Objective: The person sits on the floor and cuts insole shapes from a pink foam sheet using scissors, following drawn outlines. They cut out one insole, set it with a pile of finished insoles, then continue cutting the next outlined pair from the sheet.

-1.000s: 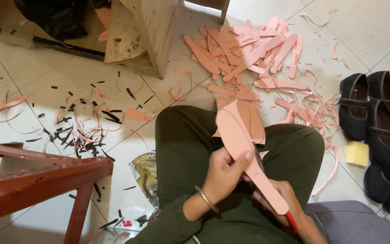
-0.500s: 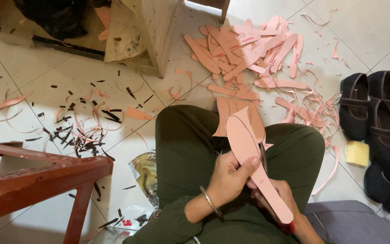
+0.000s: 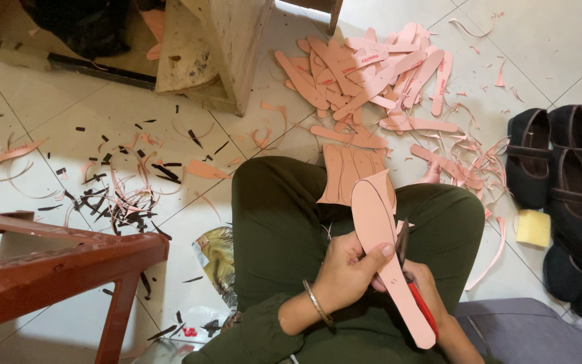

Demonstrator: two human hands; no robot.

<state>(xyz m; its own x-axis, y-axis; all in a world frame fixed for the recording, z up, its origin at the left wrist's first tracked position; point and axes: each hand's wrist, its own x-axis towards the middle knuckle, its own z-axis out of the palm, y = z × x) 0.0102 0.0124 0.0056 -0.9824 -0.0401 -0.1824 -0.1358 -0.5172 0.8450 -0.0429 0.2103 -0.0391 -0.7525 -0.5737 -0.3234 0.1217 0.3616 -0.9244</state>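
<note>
My left hand point(image 3: 348, 273) grips a pink sole-shaped cutout point(image 3: 380, 236) over my lap, thumb on its face. Under that cutout my right hand point(image 3: 426, 283) holds red-handled scissors point(image 3: 417, 296), whose dark blades point(image 3: 402, 243) stick out along the cutout's right edge. A pink sheet with drawn sole outlines point(image 3: 348, 172) lies across my knees just beyond the hands. I sit on the tiled floor in dark green trousers point(image 3: 277, 222).
A heap of cut pink soles and strips point(image 3: 372, 74) lies ahead. Black shoes point(image 3: 560, 182) and a yellow sponge point(image 3: 533, 228) sit on the right. Black and pink scraps point(image 3: 116, 189) litter the left. A red stool point(image 3: 55, 263) stands near left, a wooden stand point(image 3: 217, 47) ahead.
The pink cutout has turned and shifted in my hands, its top edge trimmed into a rounded toe. The scissor blades now show along its right edge.
</note>
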